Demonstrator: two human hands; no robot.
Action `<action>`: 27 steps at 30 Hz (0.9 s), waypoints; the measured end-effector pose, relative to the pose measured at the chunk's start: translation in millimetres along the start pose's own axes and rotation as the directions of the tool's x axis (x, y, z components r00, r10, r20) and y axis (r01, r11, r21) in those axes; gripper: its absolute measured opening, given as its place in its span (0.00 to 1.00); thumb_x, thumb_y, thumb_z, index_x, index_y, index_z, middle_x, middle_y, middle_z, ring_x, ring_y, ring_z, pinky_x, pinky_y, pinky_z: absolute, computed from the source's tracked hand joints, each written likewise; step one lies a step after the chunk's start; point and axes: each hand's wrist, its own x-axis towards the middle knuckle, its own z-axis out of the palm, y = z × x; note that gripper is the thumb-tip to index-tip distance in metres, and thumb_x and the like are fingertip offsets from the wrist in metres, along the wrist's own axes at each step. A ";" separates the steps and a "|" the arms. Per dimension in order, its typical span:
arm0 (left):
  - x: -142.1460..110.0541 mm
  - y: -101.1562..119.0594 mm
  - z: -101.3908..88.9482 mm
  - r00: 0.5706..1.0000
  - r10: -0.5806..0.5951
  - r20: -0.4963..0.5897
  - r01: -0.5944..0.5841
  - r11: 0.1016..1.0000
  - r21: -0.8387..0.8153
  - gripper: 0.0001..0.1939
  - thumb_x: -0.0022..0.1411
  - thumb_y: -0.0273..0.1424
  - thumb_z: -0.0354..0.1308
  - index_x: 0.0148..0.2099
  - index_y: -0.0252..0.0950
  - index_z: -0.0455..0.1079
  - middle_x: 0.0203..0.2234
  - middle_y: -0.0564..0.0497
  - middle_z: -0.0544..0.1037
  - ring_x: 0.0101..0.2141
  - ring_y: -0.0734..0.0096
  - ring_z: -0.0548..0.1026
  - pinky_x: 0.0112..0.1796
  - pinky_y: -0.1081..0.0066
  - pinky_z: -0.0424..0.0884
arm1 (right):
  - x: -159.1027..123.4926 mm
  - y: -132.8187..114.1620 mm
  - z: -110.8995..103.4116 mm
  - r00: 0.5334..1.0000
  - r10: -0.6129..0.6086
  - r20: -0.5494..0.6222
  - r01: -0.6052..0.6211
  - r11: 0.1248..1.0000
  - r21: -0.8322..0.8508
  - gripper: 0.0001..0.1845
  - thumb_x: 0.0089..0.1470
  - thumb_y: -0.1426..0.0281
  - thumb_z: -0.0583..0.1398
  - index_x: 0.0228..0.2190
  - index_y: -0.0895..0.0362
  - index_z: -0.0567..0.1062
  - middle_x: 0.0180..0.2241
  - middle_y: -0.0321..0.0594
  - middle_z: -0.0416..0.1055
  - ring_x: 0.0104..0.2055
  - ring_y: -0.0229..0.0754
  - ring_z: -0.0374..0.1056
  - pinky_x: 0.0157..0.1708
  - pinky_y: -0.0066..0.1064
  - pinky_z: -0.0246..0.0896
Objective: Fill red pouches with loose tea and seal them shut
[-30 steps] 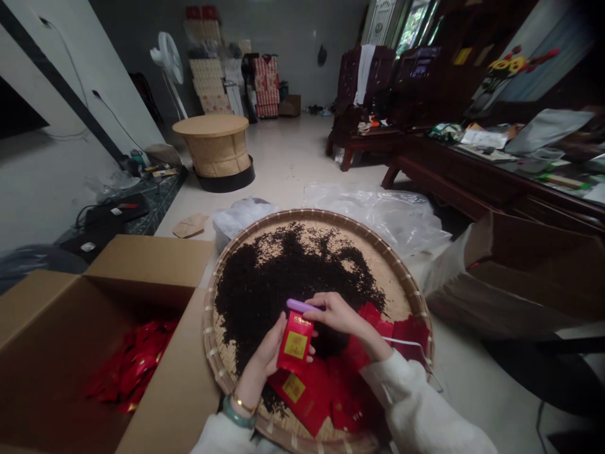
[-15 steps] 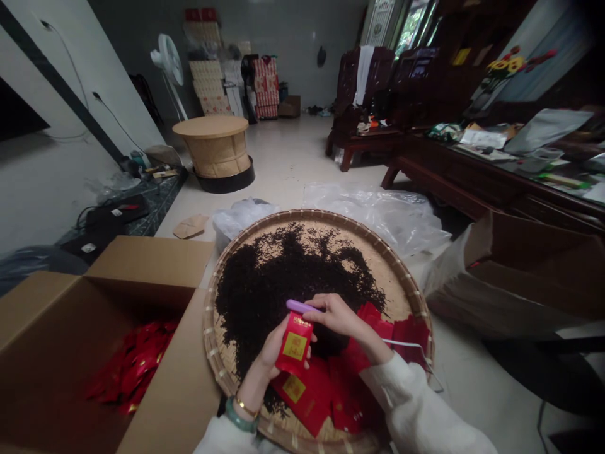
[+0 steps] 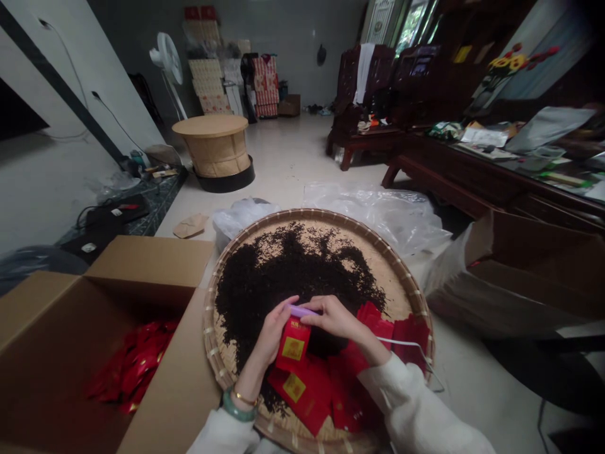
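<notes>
My left hand grips a red tea packet with a yellow square label, upright above a round bamboo winnowing tray. My right hand holds a purple handheld sealer across the packet's top edge, and its tip is partly hidden by my left fingers. Loose black tea leaves lie heaped on the tray just beyond my hands. Several flat red packets lie under my wrists, with more near the tray's right rim.
An open cardboard box holding red packets stands to the left of the tray. A white cord crosses the tray's right side. Clear plastic sheeting lies behind the tray, and another cardboard box stands to the right.
My left hand has risen, its fingers now reaching the packet's top beside the purple sealer. The packet sits slightly lower, and the sealer's visible length is shorter.
</notes>
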 end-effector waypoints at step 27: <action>4.8 -2.3 1.8 0.989 0.150 0.013 -0.150 0.975 0.165 0.17 0.56 0.41 0.61 0.38 0.32 0.75 0.36 0.45 0.81 0.33 0.64 0.76 0.35 0.70 0.69 | -1.5 7.5 10.3 1.000 0.013 0.017 -0.013 1.000 0.024 0.17 0.53 0.60 0.60 0.38 0.58 0.81 0.30 0.40 0.75 0.31 0.41 0.68 0.31 0.27 0.54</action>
